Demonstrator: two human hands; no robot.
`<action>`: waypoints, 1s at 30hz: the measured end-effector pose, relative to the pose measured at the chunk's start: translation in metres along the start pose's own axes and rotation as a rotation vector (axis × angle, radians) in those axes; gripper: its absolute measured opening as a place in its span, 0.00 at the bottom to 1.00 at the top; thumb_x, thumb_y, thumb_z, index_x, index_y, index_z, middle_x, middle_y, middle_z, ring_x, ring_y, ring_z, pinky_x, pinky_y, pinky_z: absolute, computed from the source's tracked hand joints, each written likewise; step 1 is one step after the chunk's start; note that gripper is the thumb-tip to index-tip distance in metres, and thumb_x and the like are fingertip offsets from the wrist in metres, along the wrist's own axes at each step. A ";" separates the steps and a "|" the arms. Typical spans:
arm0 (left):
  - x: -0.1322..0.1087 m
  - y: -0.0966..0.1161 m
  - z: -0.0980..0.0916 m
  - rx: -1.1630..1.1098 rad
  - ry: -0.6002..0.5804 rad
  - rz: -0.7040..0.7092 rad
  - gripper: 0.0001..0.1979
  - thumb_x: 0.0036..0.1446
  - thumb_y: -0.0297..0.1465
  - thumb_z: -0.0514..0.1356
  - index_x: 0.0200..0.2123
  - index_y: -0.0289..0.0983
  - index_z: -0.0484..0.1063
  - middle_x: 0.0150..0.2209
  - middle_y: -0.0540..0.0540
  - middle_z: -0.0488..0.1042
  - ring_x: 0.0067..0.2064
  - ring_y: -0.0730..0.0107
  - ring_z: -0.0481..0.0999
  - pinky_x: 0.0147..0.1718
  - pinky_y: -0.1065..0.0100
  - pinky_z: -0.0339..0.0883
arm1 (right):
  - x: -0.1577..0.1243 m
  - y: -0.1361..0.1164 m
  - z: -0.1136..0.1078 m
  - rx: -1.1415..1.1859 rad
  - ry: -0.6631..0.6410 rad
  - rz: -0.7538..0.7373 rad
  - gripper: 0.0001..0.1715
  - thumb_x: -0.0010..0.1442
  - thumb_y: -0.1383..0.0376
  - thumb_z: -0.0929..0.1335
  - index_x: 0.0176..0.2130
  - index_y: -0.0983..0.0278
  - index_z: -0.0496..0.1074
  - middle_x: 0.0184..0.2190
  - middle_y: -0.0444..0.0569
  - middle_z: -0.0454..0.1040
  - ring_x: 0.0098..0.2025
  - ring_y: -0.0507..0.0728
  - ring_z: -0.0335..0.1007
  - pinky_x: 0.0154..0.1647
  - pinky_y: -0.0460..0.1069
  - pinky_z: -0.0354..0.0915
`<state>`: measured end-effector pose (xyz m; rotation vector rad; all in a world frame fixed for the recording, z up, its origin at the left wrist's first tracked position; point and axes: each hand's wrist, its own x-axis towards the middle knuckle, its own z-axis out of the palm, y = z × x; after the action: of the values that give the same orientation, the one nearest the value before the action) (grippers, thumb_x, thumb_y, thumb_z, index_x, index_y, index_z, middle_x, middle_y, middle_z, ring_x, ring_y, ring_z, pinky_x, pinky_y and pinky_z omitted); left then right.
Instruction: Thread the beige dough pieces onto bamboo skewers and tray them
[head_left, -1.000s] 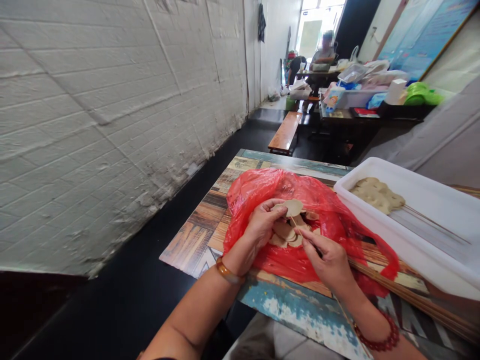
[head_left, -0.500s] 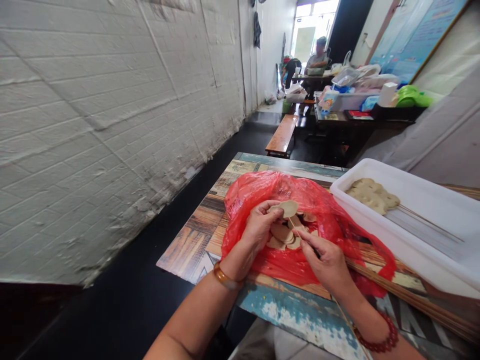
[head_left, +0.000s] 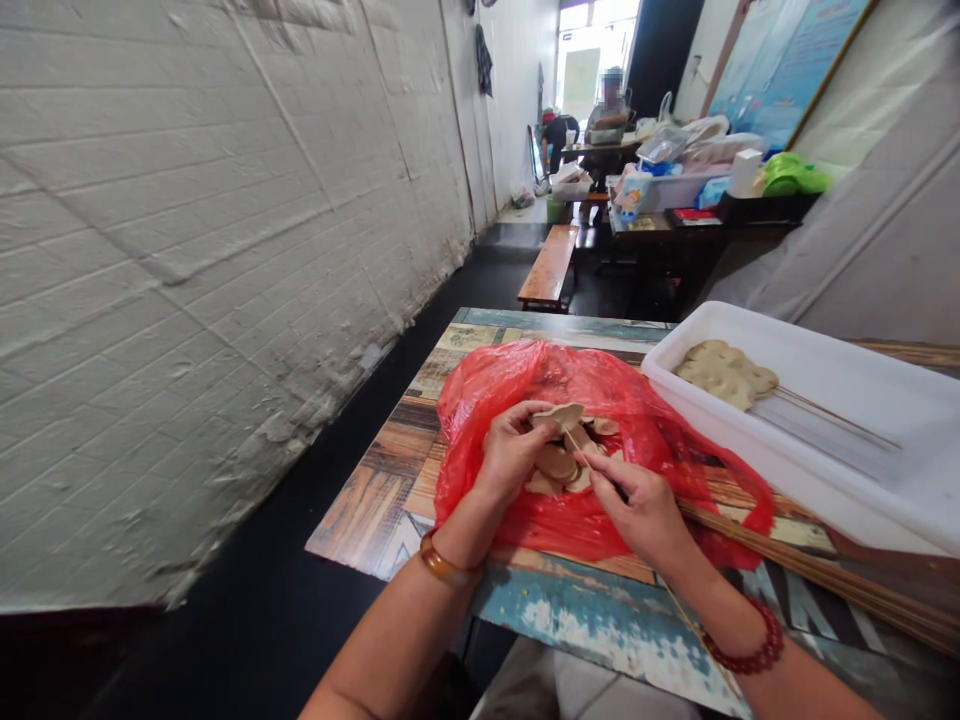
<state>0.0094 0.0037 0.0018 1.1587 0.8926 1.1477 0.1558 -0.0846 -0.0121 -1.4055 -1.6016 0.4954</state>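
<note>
My left hand [head_left: 511, 450] pinches a thin, round tan slice [head_left: 564, 415] and holds it up above a red plastic bag [head_left: 517, 385] that lies open on the table. Several more tan slices [head_left: 559, 465] rest inside the bag, under my hands. My right hand [head_left: 637, 505] is closed round a thin bamboo skewer [head_left: 576, 443], whose tip touches the underside of the held slice.
A white plastic tray [head_left: 832, 375] at the right holds finished skewers of slices [head_left: 724, 372]. A bundle of bamboo skewers [head_left: 810, 570] lies along the table [head_left: 382, 480] beside the bag. A white brick wall runs along the left. A bench [head_left: 550, 265], cluttered tables and a seated person are far back.
The view has shifted a little. My hands have stayed over the bag; the held slice has tilted flatter and the skewer tip has come up against it.
</note>
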 end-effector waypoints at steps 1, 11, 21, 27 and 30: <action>0.000 0.000 0.000 0.013 0.005 0.005 0.13 0.42 0.31 0.68 0.34 0.34 0.76 0.31 0.49 0.76 0.31 0.74 0.72 0.31 0.74 0.65 | 0.000 0.000 0.000 0.000 0.001 0.003 0.19 0.59 0.67 0.62 0.45 0.68 0.77 0.40 0.55 0.80 0.40 0.60 0.78 0.39 0.51 0.73; 0.000 -0.001 0.002 0.042 -0.023 0.030 0.13 0.42 0.32 0.68 0.34 0.34 0.76 0.32 0.48 0.76 0.33 0.72 0.72 0.33 0.73 0.65 | 0.001 0.001 0.002 0.022 0.033 0.010 0.18 0.58 0.68 0.62 0.44 0.67 0.77 0.38 0.53 0.80 0.37 0.58 0.78 0.38 0.49 0.73; -0.003 -0.003 0.003 -0.232 -0.082 -0.153 0.15 0.42 0.32 0.68 0.35 0.34 0.72 0.31 0.49 0.74 0.29 0.76 0.72 0.30 0.74 0.63 | 0.002 0.000 0.002 0.020 0.087 -0.064 0.17 0.59 0.68 0.63 0.44 0.66 0.77 0.40 0.52 0.80 0.39 0.57 0.78 0.41 0.49 0.73; -0.005 0.007 0.005 -0.305 -0.154 -0.292 0.12 0.43 0.34 0.66 0.29 0.34 0.69 0.23 0.51 0.71 0.25 0.76 0.70 0.26 0.74 0.63 | 0.000 0.001 0.002 0.008 0.055 -0.068 0.15 0.60 0.67 0.64 0.43 0.66 0.77 0.39 0.51 0.80 0.37 0.56 0.78 0.40 0.48 0.73; -0.005 0.009 0.004 -0.276 -0.160 -0.285 0.10 0.44 0.34 0.64 0.28 0.33 0.69 0.21 0.50 0.70 0.23 0.76 0.69 0.24 0.75 0.61 | -0.001 0.003 0.002 -0.004 0.048 -0.068 0.14 0.61 0.66 0.64 0.42 0.66 0.77 0.39 0.52 0.80 0.39 0.57 0.78 0.41 0.48 0.73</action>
<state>0.0102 -0.0023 0.0111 0.8533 0.7240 0.8989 0.1554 -0.0842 -0.0154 -1.3517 -1.6066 0.4152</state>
